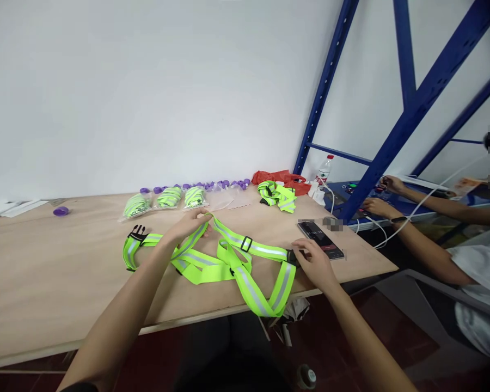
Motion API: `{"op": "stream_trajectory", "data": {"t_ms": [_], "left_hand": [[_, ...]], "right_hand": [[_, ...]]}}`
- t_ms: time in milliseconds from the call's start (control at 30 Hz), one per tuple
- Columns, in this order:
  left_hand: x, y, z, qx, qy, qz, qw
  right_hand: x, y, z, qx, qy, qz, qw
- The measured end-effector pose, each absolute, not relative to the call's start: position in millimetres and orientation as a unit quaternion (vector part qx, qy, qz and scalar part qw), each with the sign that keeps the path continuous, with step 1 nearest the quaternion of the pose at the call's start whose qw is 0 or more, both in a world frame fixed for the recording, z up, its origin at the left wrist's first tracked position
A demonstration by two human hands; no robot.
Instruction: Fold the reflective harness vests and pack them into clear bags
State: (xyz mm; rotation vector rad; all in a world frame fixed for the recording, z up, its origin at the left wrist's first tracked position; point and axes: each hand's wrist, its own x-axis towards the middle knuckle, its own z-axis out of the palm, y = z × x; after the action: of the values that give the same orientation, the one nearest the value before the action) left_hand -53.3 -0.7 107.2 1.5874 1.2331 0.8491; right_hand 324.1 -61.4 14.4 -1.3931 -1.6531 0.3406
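A neon-yellow reflective harness (251,283) with silver stripes lies spread near the table's front edge, one loop hanging over it. My left hand (191,224) is closed on a strap of it, lifting that part into a peak. At the right, my right hand (312,258) has its fingers closed at the black buckle (293,257) on the strap's end. A black slider (246,243) sits on the strap between my hands. The black pronged buckle half (138,234) lies at the left end, beyond my left forearm.
Behind are bagged yellow straps (168,197), purple rings (224,184), another loose harness (276,196) and a red plastic bag (281,178). A phone (320,239) lies right of my right hand. Blue rack posts (408,109) stand at the right, where another person's hands (379,208) work.
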Motion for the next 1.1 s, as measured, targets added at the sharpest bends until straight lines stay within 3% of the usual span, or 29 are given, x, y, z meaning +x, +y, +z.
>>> {"op": "stream_trajectory", "data": {"t_ms": [100, 233, 367, 600, 733, 1100], "left_hand": [[-41.4, 4.0, 97.6, 0.595, 0.486, 0.399, 0.501], [-28.8, 14.5, 81.7, 0.518, 0.437, 0.501, 0.539], [-20.5, 26.8, 72.1, 0.56, 0.431, 0.526, 0.474], [-28.5, -17.0, 73.6, 0.806, 0.435, 0.392, 0.087], [-38.4, -65.5, 49.8, 0.891, 0.338, 0.292, 0.081], [-94.2, -40.1, -1.5, 0.877, 0.463, 0.12, -0.039]], "right_hand": [[303.0, -71.6, 25.9, -0.544, -0.699, 0.088, 0.456], [252.1, -105.5, 35.2, -0.5, -0.768, 0.096, 0.389], [201.8, -128.1, 31.2, -0.394, -0.876, 0.058, 0.272], [202.4, -111.3, 21.1, -0.422, -0.881, 0.071, 0.203], [219.7, -101.3, 24.1, -0.437, -0.87, 0.098, 0.205], [252.0, -78.8, 25.6, -0.441, -0.864, 0.108, 0.219]]}}
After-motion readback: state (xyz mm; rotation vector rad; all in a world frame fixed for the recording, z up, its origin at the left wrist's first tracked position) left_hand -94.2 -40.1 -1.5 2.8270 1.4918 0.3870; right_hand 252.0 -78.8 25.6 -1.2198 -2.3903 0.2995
